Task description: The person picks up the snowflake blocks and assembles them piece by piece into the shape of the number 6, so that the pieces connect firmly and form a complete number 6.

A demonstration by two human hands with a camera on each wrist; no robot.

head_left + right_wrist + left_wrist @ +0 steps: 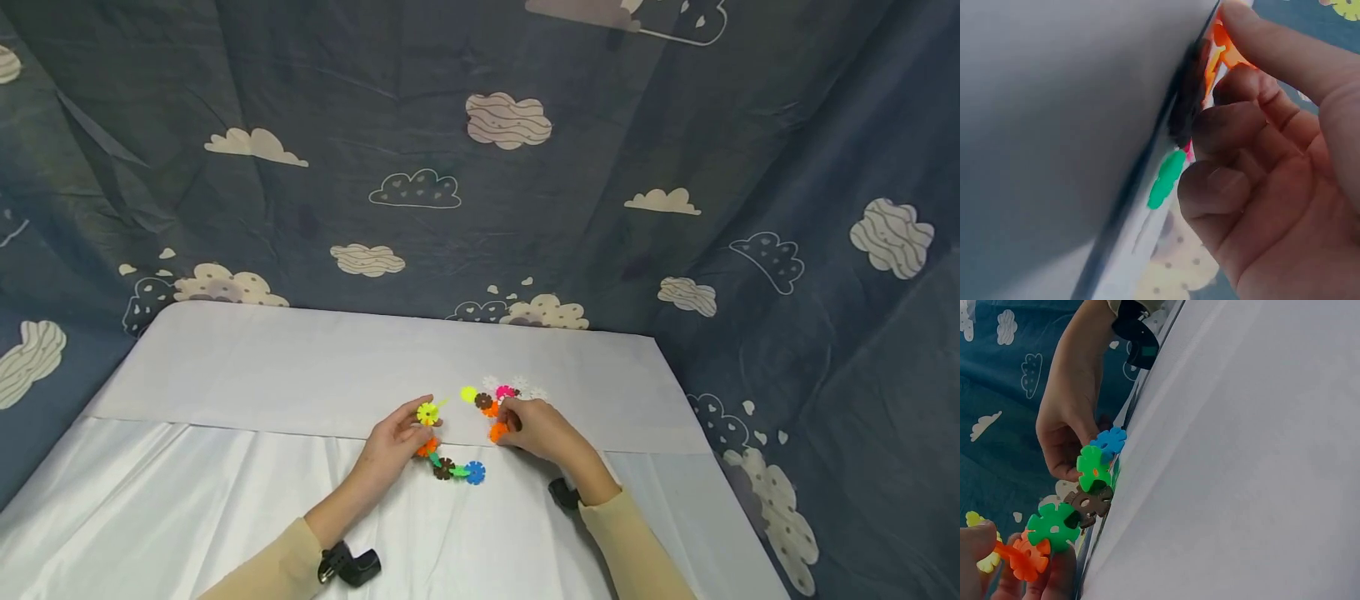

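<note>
White table (262,375); hands pinch chain (450,468), seemingly orange disc (498,432)

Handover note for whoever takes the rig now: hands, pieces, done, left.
Left hand: pinches the joined chain at its end with the yellow disc; the chain runs orange, green, brown, green, blue across the white cloth.
Right hand: pinches a loose orange disc, apart from the chain.
Loose pile: yellow, brown, pink, orange and white discs behind the right hand.
Done: about six discs linked.
Left: likely the orange disc and the pile, still unjoined.
</note>
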